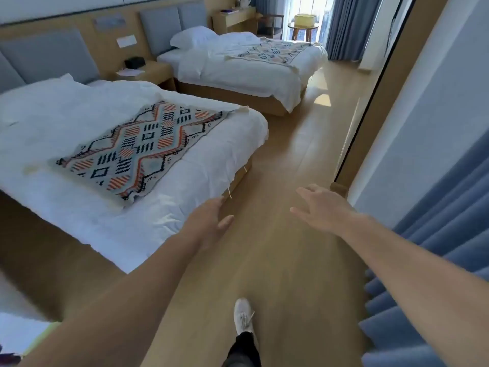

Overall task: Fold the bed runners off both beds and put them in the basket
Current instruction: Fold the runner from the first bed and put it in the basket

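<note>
Left hand (209, 223): open, fingers loosely spread, holding nothing; it is out over the wooden floor (277, 181) just off the near right corner of the near bed (79, 123). Right hand (321, 210): also open and empty, fingers spread, out over the floor near the wall edge on the right. Hands are apart, neither touching anything.

Near bed runner (140, 149): flat and unfolded on the white cover of the near bed, patterned in black, orange and pale blue. Long axis runs diagonally, near left to far right, across the bed's width.

Far bed runner (272, 53): flat on the far bed (238, 72), same pattern, long axis likewise across that bed.

Basket (305, 19): yellow, on a small round table (303, 27) at the far end by the window, beyond the far bed.

Blue curtain (436, 260) hangs at near right. One white shoe (243, 316) is on the floor below the hands.
</note>
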`<control>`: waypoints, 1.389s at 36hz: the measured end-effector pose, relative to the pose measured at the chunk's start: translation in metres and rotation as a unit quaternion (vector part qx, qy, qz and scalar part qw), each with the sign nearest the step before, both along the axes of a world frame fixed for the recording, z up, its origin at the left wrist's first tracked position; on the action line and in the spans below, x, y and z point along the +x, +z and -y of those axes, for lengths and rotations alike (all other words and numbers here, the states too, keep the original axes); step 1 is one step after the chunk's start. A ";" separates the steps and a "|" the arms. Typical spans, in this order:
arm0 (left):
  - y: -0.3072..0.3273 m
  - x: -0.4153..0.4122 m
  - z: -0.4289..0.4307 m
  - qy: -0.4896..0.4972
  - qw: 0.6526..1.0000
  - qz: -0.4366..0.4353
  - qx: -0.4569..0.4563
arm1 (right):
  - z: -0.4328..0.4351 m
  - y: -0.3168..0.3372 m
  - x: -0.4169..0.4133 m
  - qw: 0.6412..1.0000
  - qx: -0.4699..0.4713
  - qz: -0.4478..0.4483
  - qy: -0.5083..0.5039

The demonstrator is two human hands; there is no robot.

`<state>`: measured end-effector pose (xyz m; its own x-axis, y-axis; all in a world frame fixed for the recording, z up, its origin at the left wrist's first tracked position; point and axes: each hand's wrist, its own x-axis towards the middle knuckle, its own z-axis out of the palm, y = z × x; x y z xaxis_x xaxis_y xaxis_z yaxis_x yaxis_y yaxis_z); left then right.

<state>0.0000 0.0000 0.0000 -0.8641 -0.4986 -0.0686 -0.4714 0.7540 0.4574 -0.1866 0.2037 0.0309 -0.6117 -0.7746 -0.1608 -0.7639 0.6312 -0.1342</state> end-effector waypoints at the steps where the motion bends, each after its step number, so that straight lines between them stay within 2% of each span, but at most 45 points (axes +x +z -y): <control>1: -0.003 -0.011 0.008 0.001 1.000 -0.003 0.008 | 0.008 -0.002 -0.010 1.000 -0.001 0.003 -0.001; 10: -0.027 -0.129 0.097 -0.006 0.999 0.010 0.047 | 0.097 -0.004 -0.110 0.999 0.028 0.018 -0.017; 13: -0.030 -0.163 0.127 -0.008 0.999 0.014 0.035 | 0.126 -0.003 -0.142 0.999 0.030 0.013 -0.022; 23: -0.038 -0.235 0.204 0.027 0.999 0.021 0.027 | 0.207 -0.005 -0.223 0.999 0.046 0.022 -0.013; 31: -0.045 -0.296 0.254 0.075 0.997 0.019 0.028 | 0.280 -0.018 -0.305 0.997 0.049 0.017 0.058; 43: -0.045 -0.432 0.315 0.176 0.983 0.030 0.039 | 0.382 -0.027 -0.473 0.982 0.052 0.019 0.183; 50: -0.047 -0.469 0.339 0.238 0.969 0.030 0.050 | 0.442 -0.032 -0.538 0.973 0.058 0.032 0.219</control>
<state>-0.4693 -0.3389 -0.0471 -0.5302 -0.8285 -0.1801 -0.7834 0.3975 0.4779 -0.7248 -0.2378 -0.0012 -0.2118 -0.9332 -0.2902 -0.9558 0.2598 -0.1379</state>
